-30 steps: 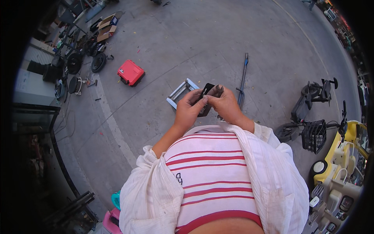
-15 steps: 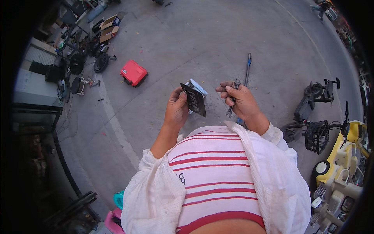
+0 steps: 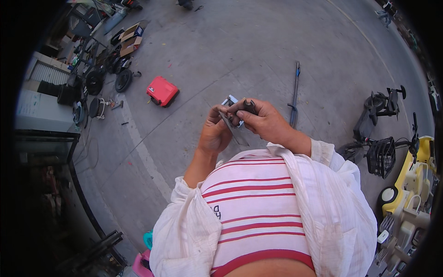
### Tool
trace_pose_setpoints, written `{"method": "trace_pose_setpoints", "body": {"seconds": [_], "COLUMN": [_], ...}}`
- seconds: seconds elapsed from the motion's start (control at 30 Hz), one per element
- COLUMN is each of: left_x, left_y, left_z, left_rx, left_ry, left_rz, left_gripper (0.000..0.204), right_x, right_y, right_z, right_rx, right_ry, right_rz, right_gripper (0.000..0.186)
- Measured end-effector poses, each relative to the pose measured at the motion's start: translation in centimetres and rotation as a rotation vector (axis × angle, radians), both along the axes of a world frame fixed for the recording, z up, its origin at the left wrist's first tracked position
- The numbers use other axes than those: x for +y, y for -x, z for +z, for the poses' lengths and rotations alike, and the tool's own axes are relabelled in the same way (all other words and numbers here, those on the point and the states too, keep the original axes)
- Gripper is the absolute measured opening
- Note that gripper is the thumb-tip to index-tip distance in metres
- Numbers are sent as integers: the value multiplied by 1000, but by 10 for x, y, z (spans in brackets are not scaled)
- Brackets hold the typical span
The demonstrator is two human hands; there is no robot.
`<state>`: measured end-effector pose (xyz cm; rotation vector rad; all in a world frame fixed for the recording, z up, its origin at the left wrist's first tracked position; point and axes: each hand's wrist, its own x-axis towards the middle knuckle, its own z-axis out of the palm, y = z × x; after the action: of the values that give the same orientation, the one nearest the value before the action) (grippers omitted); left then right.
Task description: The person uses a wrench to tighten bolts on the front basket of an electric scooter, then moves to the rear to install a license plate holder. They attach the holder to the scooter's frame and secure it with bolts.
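My left hand (image 3: 213,132) grips a thin dark flat plate (image 3: 237,135) by its upper part, now seen nearly edge-on. My right hand (image 3: 262,121) is closed on a metal open-ended wrench (image 3: 249,105), its fingers up against the plate and my left fingers, so the contact between them is partly hidden. A pale metal frame (image 3: 230,99) lies on the ground behind both hands, mostly covered by them. A long metal bar (image 3: 296,90) with a blue section lies to their right.
A red case (image 3: 162,90) sits front-left, tires (image 3: 94,82) and cardboard boxes (image 3: 130,44) beyond. A black scooter (image 3: 364,127) with a basket and a yellow ride-on vehicle (image 3: 398,190) stand right. A glass-fronted frame (image 3: 46,135) borders the left. A person (image 3: 383,18) is at far upper right.
Half a second ago my hands were apart; my right hand has moved left with the wrench to meet the plate, which has turned more edge-on.
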<state>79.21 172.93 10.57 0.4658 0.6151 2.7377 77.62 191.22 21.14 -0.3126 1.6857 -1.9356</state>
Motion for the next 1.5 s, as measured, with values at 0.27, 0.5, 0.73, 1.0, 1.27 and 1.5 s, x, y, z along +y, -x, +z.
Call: {"method": "trace_pose_setpoints", "body": {"seconds": [0.27,0.5,0.73,1.0,1.27,1.5], "left_x": [-3,-7,2,34,119,178], "left_y": [-4,3,27,103,223,325], "left_z": [10,6,2,12,16,27], "left_rx": [-92,-116,-149,-75,-91,-114], "left_ry": [169,157,208,324,329,346], "left_rz": [44,53,87,119,104,160], "left_gripper": [46,47,44,42,44,44], "right_x": [-12,-10,0,28,120,179], "right_y": [-2,6,35,116,245,355], "right_z": [-13,0,-10,-33,-32,-28], "right_rx": [127,83,113,86,-172,-137], "right_ry": [-31,-176,-25,-18,-14,-57], "right_rz": [-36,2,-1,57,107,127], "right_gripper": [18,18,14,21,33,32]}}
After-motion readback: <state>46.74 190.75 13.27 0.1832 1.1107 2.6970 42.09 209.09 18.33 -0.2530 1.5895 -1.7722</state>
